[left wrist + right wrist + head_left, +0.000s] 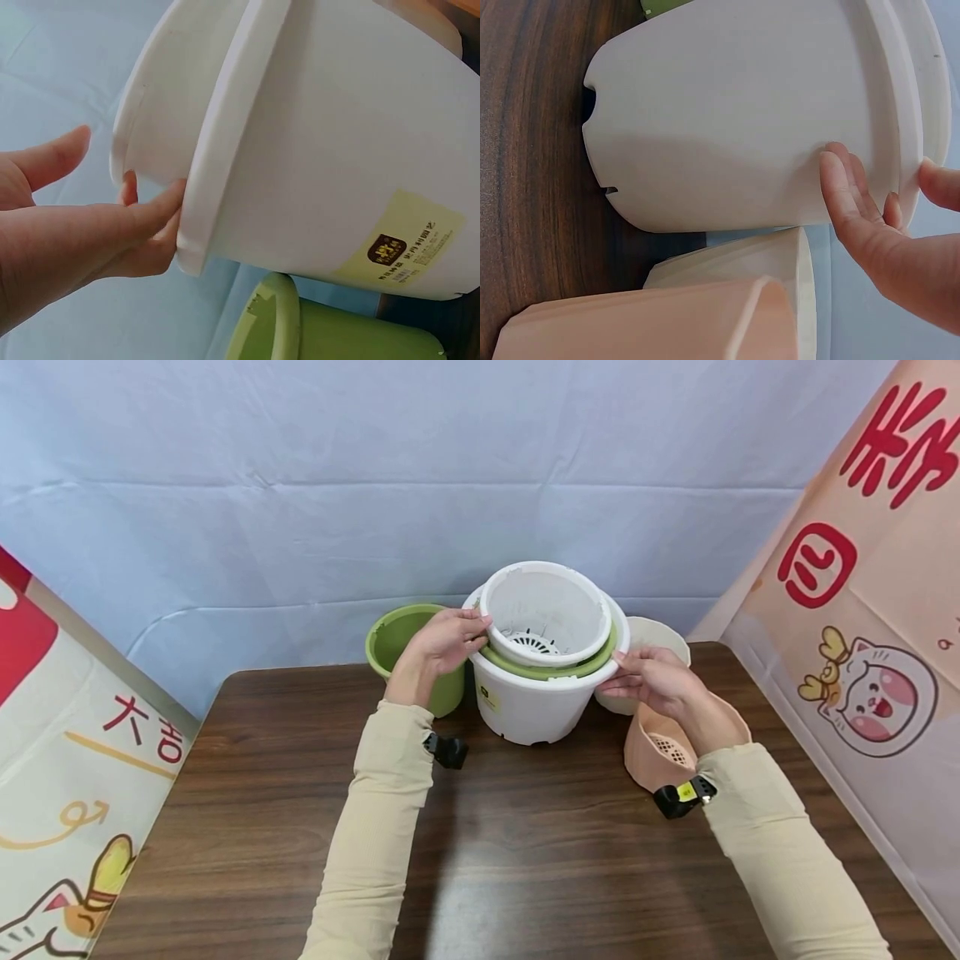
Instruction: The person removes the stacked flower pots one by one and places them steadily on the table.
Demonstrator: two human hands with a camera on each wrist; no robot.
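Note:
A large white flowerpot point(525, 708) stands upright near the table's back edge, a yellow label on its side. Inside it sits a green pot, its rim point(581, 672) showing, and a smaller white pot point(543, 597) with a slotted bottom rests tilted within that. My left hand point(446, 642) is at the left side of the stack; in the left wrist view its fingers point(161, 214) touch the large pot's rim while the thumb stands apart in the air. My right hand point(660, 681) pinches the large pot's rim, thumb on top and fingers point(844, 184) against the outer wall.
Left of the stack stands another green pot point(447, 693). At the right are a cream pot point(663, 631), partly behind my right hand, and a pink pot point(645, 758) with a perforated bottom. Brown wood tabletop point(525, 835) lies in front; a pale cloth point(300, 527) hangs behind.

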